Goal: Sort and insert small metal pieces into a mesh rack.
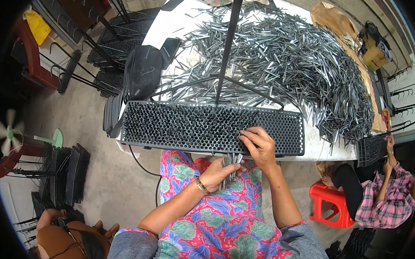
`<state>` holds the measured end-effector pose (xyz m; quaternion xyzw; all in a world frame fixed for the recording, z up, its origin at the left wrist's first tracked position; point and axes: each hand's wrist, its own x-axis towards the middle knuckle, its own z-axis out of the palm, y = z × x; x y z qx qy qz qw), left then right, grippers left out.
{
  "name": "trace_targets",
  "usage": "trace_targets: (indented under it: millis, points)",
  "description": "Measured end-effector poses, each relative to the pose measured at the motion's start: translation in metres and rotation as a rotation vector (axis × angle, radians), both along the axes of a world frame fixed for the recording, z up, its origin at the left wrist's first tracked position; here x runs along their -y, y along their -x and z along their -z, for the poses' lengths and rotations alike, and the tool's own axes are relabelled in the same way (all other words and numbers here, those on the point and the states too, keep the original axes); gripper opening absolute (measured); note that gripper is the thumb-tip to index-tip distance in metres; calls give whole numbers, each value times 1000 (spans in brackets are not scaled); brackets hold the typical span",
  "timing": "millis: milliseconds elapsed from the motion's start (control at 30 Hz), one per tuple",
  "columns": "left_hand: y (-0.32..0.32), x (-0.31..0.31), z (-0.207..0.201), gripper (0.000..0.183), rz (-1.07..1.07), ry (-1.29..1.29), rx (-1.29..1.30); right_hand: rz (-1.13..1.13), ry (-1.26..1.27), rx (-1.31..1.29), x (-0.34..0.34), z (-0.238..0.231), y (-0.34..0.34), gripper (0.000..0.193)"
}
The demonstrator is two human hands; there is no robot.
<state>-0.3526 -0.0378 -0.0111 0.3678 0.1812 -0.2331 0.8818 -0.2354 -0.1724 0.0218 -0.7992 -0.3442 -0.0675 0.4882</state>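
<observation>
My left hand point(212, 176) is closed round a bundle of thin grey-black strips point(232, 162), held upright just below the front edge of a long black perforated rack point(290, 133). Small dark pieces sit in most of the rack's holes from the left to past the middle; the holes at the right end look bare. Over the rack, right of its middle, my right hand point(262, 148) has its fingers bent together and touching the surface. What they pinch is too small to make out. A tall black bar point(227, 50) with two slanting braces rises from the rack's back edge.
A big heap of similar strips point(292, 58) covers the white table point(173, 20). A black bag point(144, 71) and a phone point(173, 3) lie at its left. Right, a person in a plaid shirt point(388, 202) handles another rack by a red stool point(333, 203). Another person sits lower left.
</observation>
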Motion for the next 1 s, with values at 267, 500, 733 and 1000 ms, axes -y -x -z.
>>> trace_targets:
  millis: [267, 500, 733, 1000]
  points:
    - [-1, -2, -7, 24, -49, 74, -58, 93, 23, 119, -3, 6, 7, 18]
    - [0, -8, -13, 21, -60, 55, 38, 5, -11, -252, 1, -19, 18, 16]
    - [-1, -6, -22, 20, -104, -7, 73, -101, -23, -749, 9, -19, 16, 21]
    - [2, -6, -15, 21, -174, -143, 56, 68, -40, -850, 3, -26, 18, 21]
